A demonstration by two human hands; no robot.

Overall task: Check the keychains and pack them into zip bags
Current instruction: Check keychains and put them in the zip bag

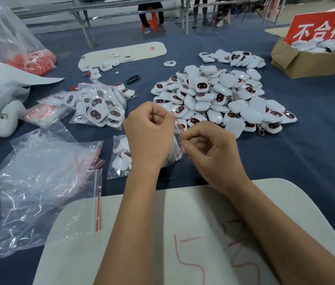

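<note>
Pinching the red-striped mouth of a small clear zip bag [178, 140] from both sides, the left hand [149, 136] and the right hand [211, 153] hold it just above the blue tablecloth [306, 157], fingers curled tight on the seal edge; the bag hangs between the hands and white shapes show through it, though most of it is hidden behind the left hand. Just left of that hand lies a filled zip bag [120, 157] with white keychains inside, flat on the cloth. Beyond the hands spreads a big loose pile of keychains [220, 95], white rounded squares, many showing a dark face panel rimmed in red, some with metal clips sticking out. To the left of the pile sits a heap of packed bags [98, 105]. Nearer on the left lies a stack of empty zip bags [39, 177], their red seal lines visible, one overlapping the white mat [183, 233] with red scribbles under the forearms. A second white mat [125, 52] lies farther back with a few loose parts on it. At the far right stands a cardboard box [306, 62] holding more white pieces, with a red sign [324, 27] bearing white characters propped behind it. At the left edge a large clear plastic sack [8, 48] holds something red.
</note>
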